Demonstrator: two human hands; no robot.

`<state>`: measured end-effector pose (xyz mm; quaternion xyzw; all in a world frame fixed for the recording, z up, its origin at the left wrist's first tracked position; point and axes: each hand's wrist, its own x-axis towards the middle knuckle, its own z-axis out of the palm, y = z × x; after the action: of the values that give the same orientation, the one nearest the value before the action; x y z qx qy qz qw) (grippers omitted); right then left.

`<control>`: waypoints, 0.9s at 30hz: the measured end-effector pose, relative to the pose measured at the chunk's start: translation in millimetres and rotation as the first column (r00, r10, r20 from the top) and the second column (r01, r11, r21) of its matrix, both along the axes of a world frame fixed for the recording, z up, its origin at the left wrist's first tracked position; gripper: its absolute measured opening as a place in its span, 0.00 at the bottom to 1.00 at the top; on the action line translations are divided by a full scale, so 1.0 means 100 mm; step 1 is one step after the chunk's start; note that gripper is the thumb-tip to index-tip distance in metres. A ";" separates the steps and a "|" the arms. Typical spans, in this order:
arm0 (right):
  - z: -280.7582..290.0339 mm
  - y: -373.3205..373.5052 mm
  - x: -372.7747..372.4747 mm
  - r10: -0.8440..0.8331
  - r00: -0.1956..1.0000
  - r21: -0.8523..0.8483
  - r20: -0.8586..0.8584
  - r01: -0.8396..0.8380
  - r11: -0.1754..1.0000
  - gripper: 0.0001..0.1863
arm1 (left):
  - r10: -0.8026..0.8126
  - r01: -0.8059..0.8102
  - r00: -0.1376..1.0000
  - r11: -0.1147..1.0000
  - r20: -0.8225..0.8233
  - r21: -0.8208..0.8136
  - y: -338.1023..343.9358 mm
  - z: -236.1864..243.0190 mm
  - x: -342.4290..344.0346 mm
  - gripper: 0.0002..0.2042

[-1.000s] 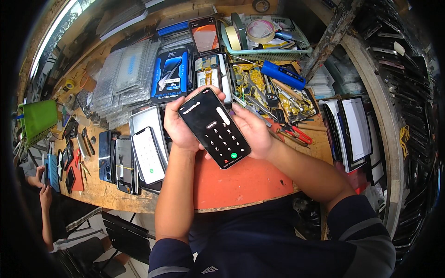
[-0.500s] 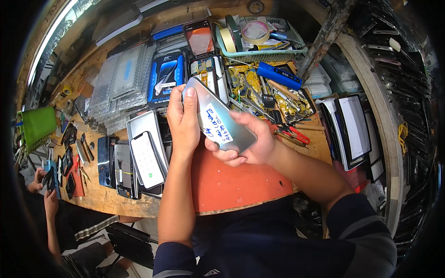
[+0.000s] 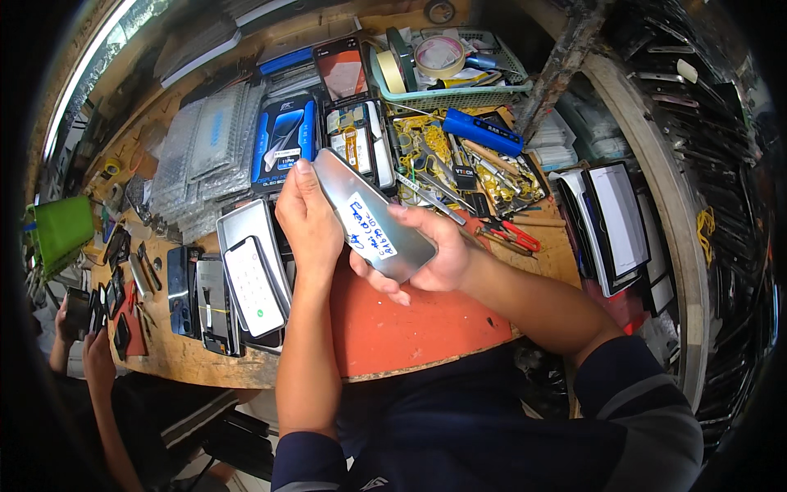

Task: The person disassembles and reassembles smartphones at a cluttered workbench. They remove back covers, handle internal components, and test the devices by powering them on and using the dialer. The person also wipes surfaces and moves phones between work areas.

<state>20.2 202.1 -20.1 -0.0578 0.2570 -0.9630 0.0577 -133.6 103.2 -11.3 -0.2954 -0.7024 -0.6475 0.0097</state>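
While I hold the phone (image 3: 348,182) back-up over the counter (image 3: 176,354), seemingly inspecting it, right fingers (image 3: 426,221) clamp its near end, left fingers (image 3: 307,180) flank its edge, closure unclear, and any turn likely needs steadiness.

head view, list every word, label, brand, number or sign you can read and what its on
Places only, wording not copied:
White sticker on the silvery phone back: blue handwriting
Blue-and-black rectangular box: printed lettering, small white label
Small black rectangular piece among yellow parts: white lettering
White-screened phone: keypad marks, too small to read
Clear bubble-wrap stack: pale blue print, blurred
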 end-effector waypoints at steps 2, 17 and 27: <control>0.06 0.01 0.00 -0.080 0.996 0.197 0.036 0.072 0.978 0.30 | 0.044 -0.044 0.999 0.996 0.005 0.077 -0.04 0.08 0.04 0.24; 0.10 -0.49 1.01 -0.338 0.774 0.843 -0.536 0.474 -0.254 0.08 | -0.275 -0.084 0.772 0.850 -0.573 -0.521 -1.06 0.08 1.18 0.08; 0.19 0.29 0.97 -0.469 0.650 0.747 -0.598 0.238 -0.621 0.04 | -0.306 -0.134 0.781 0.770 -0.545 -0.624 -0.92 -0.05 1.16 0.10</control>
<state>117.0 231.4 -1.4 0.1967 0.9009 -0.2354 -0.3070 -17.9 11.0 -16.2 -0.5099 -0.8193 -0.2390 0.1079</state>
